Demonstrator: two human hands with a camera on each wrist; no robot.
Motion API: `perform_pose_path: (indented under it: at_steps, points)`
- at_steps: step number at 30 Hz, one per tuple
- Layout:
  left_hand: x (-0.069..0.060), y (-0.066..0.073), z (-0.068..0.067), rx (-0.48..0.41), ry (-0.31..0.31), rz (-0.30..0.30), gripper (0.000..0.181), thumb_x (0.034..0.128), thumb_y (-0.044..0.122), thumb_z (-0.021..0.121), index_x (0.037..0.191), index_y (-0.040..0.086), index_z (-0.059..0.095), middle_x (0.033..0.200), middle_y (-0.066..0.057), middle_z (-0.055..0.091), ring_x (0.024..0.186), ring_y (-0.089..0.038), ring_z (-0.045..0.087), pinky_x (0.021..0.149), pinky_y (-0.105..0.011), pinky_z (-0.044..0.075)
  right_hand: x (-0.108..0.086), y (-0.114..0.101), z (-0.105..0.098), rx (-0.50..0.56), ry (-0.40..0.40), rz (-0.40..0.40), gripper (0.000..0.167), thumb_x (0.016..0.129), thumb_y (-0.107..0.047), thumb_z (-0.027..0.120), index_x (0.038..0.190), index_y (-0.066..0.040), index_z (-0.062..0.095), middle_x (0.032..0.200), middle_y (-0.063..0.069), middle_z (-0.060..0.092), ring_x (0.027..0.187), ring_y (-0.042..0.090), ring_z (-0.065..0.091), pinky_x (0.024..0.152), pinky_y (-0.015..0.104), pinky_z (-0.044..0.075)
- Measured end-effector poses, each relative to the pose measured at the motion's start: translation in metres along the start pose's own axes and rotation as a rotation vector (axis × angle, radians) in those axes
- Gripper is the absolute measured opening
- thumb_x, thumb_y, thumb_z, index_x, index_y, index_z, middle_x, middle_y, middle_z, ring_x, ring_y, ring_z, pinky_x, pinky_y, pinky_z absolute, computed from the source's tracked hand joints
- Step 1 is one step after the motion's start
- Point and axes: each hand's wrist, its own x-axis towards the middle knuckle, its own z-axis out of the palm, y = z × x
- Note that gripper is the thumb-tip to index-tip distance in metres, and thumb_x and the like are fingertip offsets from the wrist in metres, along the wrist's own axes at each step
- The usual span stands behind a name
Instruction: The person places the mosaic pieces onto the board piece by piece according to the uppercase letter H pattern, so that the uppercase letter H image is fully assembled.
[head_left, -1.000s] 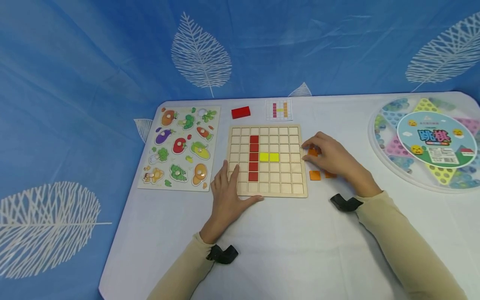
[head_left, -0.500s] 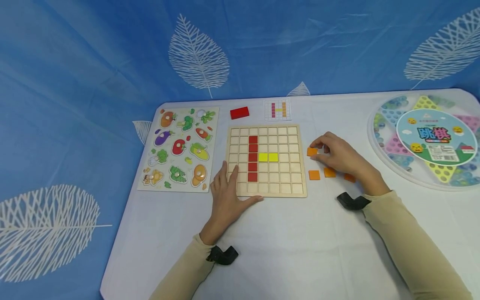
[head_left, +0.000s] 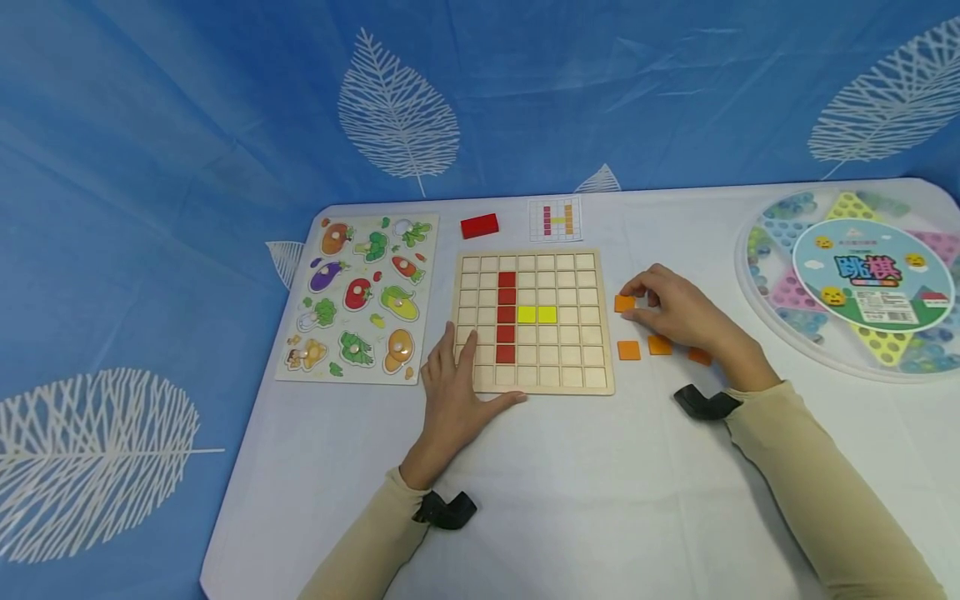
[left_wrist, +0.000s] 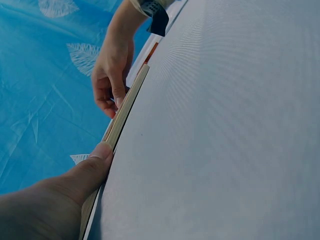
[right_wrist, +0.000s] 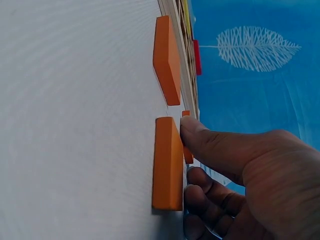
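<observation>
A wooden grid board [head_left: 558, 379] lies flat on the table. On it stand a column of red square tiles [head_left: 507, 314] and, beside the column's middle, two yellow tiles [head_left: 537, 314]. My left hand [head_left: 453, 400] rests at the board's near left corner, fingers spread along the left side. Its thumb [left_wrist: 95, 167] touches the near edge. To the right of the board, my right hand [head_left: 671, 310] pinches an orange tile [head_left: 623, 303] between thumb and fingertips at the table surface. Several more orange tiles [head_left: 628, 350] lie just nearer, one partly covered by the wrist.
Behind the board are a red block [head_left: 479, 226] and a small pattern card [head_left: 555, 220] showing coloured squares. A vegetable puzzle board [head_left: 356, 300] lies to the left. The round game box [head_left: 855, 279] sits at the far right. A blue leaf-print cloth [head_left: 525, 92] hangs behind.
My right hand has shifted slightly right, uncovering more of the orange tiles, and has been still for the last half second. My left hand stays at the board.
</observation>
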Motion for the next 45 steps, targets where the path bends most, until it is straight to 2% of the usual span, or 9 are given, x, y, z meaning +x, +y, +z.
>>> perform_pose_path:
  at_steps: [16, 24, 29, 33, 45]
  points:
    - [0.002, 0.0, 0.0, -0.002, -0.007, -0.002, 0.108, 0.0645, 0.055, 0.086, 0.148, 0.005, 0.039, 0.158, -0.023, 0.019, 0.14, -0.039, 0.023, 0.107, -0.058, 0.02, 0.001, 0.0, -0.001, -0.01, 0.019, -0.027, 0.028, 0.088, -0.014, 0.072, 0.113, -0.003, 0.065, 0.102, 0.012, 0.056, 0.082, 0.022, 0.043, 0.071, 0.037, 0.038]
    - [0.004, 0.0, -0.001, -0.006, -0.013, -0.008, 0.108, 0.0647, 0.055, 0.086, 0.148, 0.005, 0.038, 0.159, -0.022, 0.018, 0.141, -0.038, 0.022, 0.107, -0.059, 0.02, 0.002, -0.001, -0.002, -0.036, 0.061, -0.025, 0.027, 0.088, -0.015, 0.073, 0.111, -0.002, 0.067, 0.094, 0.01, 0.055, 0.078, 0.022, 0.044, 0.068, 0.034, 0.036]
    - [0.003, -0.001, 0.0, -0.001, -0.014, -0.009, 0.108, 0.0647, 0.056, 0.086, 0.148, 0.006, 0.038, 0.159, -0.022, 0.018, 0.141, -0.039, 0.022, 0.107, -0.059, 0.02, 0.005, -0.004, -0.002, -0.033, 0.095, -0.037, 0.026, 0.088, -0.015, 0.073, 0.11, -0.003, 0.067, 0.096, 0.01, 0.057, 0.079, 0.022, 0.045, 0.07, 0.036, 0.037]
    - [0.002, -0.001, 0.0, 0.0, -0.013, -0.007, 0.108, 0.0646, 0.055, 0.086, 0.148, 0.005, 0.038, 0.159, -0.022, 0.018, 0.14, -0.039, 0.023, 0.107, -0.059, 0.02, 0.012, -0.011, -0.002, -0.027, 0.094, -0.062, 0.026, 0.088, -0.014, 0.073, 0.11, -0.004, 0.066, 0.101, 0.01, 0.059, 0.082, 0.022, 0.047, 0.073, 0.038, 0.039]
    - [0.0, 0.001, -0.001, 0.005, -0.024, -0.023, 0.109, 0.0642, 0.057, 0.085, 0.149, 0.007, 0.038, 0.159, -0.021, 0.017, 0.141, -0.038, 0.023, 0.108, -0.058, 0.021, 0.049, -0.041, 0.007, -0.033, -0.002, -0.13, 0.027, 0.089, -0.017, 0.072, 0.111, -0.004, 0.065, 0.102, 0.01, 0.058, 0.086, 0.022, 0.051, 0.076, 0.039, 0.042]
